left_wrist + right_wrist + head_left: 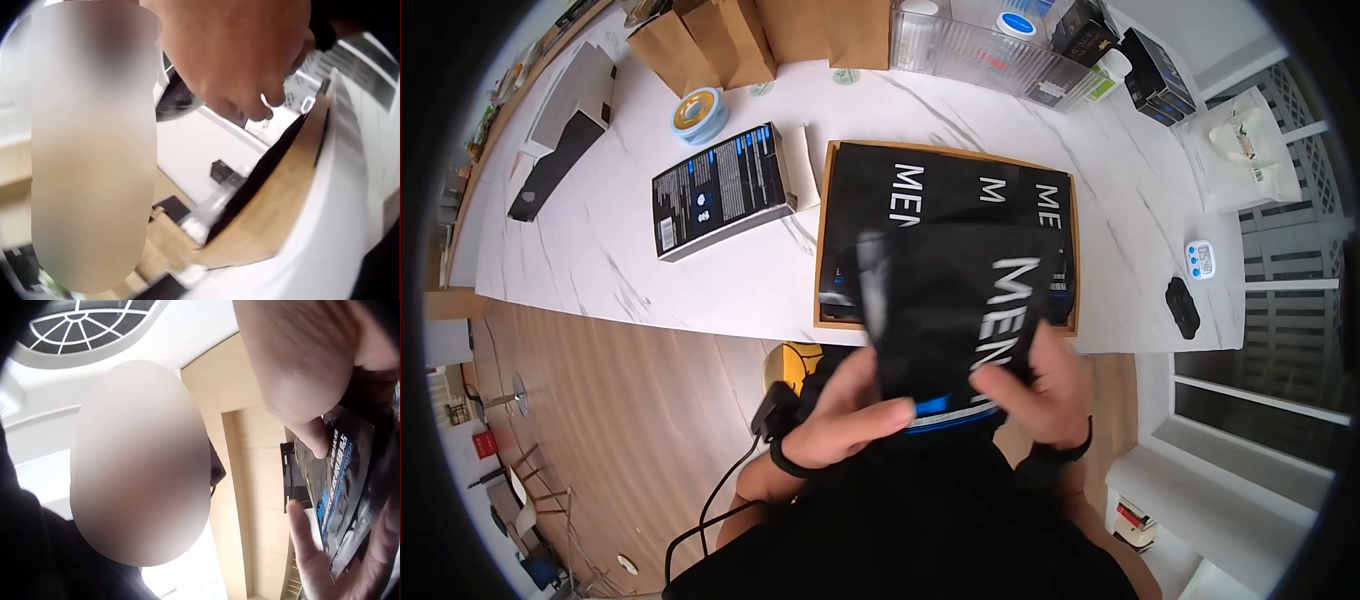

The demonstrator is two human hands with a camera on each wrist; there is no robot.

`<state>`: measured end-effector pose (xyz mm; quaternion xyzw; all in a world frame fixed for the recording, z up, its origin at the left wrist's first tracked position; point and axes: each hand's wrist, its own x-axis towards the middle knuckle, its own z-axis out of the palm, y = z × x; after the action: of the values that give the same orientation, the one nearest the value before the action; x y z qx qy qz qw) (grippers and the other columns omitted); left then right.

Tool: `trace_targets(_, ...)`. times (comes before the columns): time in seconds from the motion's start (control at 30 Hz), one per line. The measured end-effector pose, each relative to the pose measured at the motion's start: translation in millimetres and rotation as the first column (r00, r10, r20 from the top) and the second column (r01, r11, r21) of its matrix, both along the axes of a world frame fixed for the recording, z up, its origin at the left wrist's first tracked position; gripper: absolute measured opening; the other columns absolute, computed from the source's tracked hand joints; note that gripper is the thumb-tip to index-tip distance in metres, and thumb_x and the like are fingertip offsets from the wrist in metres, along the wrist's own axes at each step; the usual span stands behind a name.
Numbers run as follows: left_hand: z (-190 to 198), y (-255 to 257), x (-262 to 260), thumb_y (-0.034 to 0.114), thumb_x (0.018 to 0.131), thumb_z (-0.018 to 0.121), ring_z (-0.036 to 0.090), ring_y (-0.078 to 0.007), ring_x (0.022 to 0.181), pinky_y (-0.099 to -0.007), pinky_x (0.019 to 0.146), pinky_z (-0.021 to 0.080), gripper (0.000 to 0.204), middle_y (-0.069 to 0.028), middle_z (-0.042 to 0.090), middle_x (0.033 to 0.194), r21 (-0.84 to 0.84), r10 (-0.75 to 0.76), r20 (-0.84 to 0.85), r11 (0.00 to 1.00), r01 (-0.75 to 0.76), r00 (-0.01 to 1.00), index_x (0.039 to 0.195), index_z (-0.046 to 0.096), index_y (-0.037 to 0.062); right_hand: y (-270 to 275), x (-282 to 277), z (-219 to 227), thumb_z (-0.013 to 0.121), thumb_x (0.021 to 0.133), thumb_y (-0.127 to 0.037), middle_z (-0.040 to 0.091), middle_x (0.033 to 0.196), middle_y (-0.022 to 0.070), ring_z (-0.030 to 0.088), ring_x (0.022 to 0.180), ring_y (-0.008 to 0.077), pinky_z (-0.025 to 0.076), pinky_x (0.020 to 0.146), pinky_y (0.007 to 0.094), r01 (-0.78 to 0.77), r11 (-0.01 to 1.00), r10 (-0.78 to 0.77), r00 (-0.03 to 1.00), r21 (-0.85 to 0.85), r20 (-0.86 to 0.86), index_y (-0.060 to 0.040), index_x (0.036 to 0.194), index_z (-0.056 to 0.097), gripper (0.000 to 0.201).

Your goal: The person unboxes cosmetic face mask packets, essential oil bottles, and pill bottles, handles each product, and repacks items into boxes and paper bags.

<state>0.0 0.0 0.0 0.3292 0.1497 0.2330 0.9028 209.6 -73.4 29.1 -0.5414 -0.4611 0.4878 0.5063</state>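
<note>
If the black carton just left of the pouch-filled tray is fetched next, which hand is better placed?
Left. The carton lies nearer the left hand than the right hand. Both grip the black pouch, so the right would probably need to hold it alone.

Black top (880, 520), black band on each wrist, small black device, black cable (705, 500)

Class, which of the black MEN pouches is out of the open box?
The pouch nearest the person: left hand and right hand grip it; the other pouches lie in the box.
</note>
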Motion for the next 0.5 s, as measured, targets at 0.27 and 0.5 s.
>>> trace_targets(0.27,-18,-24,1,0.016,0.104,0.049,0.057,-0.03,0.126,-0.0435,0.105,0.049,0.047,-0.0191,0.054,0.138,-0.278,0.122,-0.033,0.952,-0.126,0.992,0.145,0.038,-0.0023,14,1,-22,0.085,0.077,-0.013,0.063,0.097,0.0081,0.059,0.083,0.0166,0.046,0.065,0.0255,0.125,0.966,-0.21,0.892,0.227,0.401,-0.0023,0.11,0.065,0.04)
trace_targets(0.5,-22,-11,5,0.025,0.1,0.053,0.053,-0.0407,0.129,-0.0543,0.108,0.045,0.063,-0.0306,0.045,0.144,-0.304,0.302,0.035,0.911,-0.278,0.953,0.149,0.028,-0.0045,26,18,-24,0.075,0.089,-0.014,0.06,0.068,0.0056,0.054,0.064,0.0096,0.042,0.062,0.0248,0.575,0.812,-0.582,0.782,0.1,0.223,0.0009,0.089,0.067,0.017)
